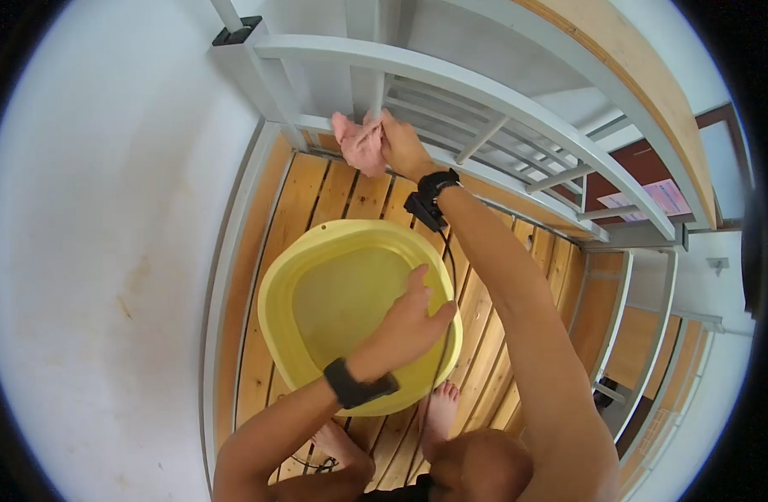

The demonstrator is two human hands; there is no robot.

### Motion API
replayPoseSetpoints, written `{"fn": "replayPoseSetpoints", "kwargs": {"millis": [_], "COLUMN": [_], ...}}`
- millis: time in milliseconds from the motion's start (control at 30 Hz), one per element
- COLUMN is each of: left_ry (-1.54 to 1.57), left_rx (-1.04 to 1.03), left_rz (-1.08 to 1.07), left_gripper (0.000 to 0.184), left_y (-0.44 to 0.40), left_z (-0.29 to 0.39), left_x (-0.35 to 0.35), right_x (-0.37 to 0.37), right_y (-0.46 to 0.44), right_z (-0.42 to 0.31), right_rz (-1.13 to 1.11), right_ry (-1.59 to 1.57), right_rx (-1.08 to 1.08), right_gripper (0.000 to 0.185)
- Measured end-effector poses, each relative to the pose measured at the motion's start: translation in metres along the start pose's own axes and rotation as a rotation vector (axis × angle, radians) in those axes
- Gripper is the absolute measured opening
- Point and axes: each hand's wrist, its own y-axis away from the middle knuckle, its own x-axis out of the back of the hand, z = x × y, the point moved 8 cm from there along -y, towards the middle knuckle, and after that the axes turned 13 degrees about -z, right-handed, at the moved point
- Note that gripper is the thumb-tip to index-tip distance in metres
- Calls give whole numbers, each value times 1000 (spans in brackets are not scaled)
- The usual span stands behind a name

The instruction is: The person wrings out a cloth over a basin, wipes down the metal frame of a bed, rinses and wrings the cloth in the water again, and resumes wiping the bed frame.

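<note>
My right hand [403, 148] is closed on a pink cloth [360, 146], pressed around an upright bar of the grey metal bed rail [384, 57]. Part of the cloth hangs loose to the left of the bar. Lower down, my left hand [405, 326] is over the right side of a yellow plastic basin [275, 314], with its thumb and a finger stretched apart and nothing in it. Shallow, cloudy water [342, 293] appears to lie in the basin. Both wrists wear black bands, and a dark cable hangs from the right one.
The basin stands on wooden slats [304, 188] inside a metal bed frame. A white wall [108, 251] with stains borders the left. A ladder [622, 322] rises at the right. My bare feet [441, 410] are close to the basin's near edge.
</note>
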Motion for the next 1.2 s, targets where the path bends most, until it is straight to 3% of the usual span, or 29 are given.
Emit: {"fn": "replayPoseSetpoints", "kwargs": {"millis": [67, 200, 267, 300, 367, 400, 433, 500, 633, 700, 800, 900, 1000, 1067, 1200], "left_ry": [159, 135, 279, 286, 152, 194, 192, 126, -39, 160, 254, 378, 392, 440, 512], "left_rx": [165, 106, 90, 91, -72, 68, 51, -134, -197, -168, -50, -120, -102, -68, -34], "left_rz": [-47, 8, -54, -58, -139, -285, -296, -475, -543, -348, -201, -89, -153, -161, -273], "left_gripper": [75, 77, 51, 51, 33, 27, 27, 25, 24, 24, 22, 22, 24, 25, 29], "left_y": [-14, -17, -19, -16, -8, 3, 6, 26, 35, 30, 23, 7, 6, 10, 0], "left_z": [-10, -3, -4, -5, 9, 18, 19, 26, 22, 18, 23, 23, 25, 18, 26], "left_x": [-19, -35, -45, -49, -63, -72, -80, -112, -141, -133, -112, -85, -77, -79, -83], "right_x": [2, 11, 36, 48, 79, 83, 87, 98, 109, 116, 123, 136, 136, 140, 124], "right_y": [0, 3, 20, 29, 69, 91, 113, 160, 209, 202, 140, 102, 102, 104, 110], "right_z": [0, -11, -8, -22, -50, -48, -47, -53, -28, 0, -18, -6, 7, -18, -1], "right_rz": [33, 126, 428, 423, 489, 496, 500, 611, 732, 745, 647, 852, 837, 593, 566], "right_ry": [-18, -38, -304, -301, -863, -998, -1131, -1236, -1091, -826, -534, -166, -180, -100, -181], "right_rx": [-15, -54, 117, 110, 70, 72, 80, 10, -11, 11, 197, 38, -13, 10, 109], "right_gripper": [29, 28, 28, 28, 26, 28, 30, 37, 33, 28, 26, 22, 20, 21, 27]}}
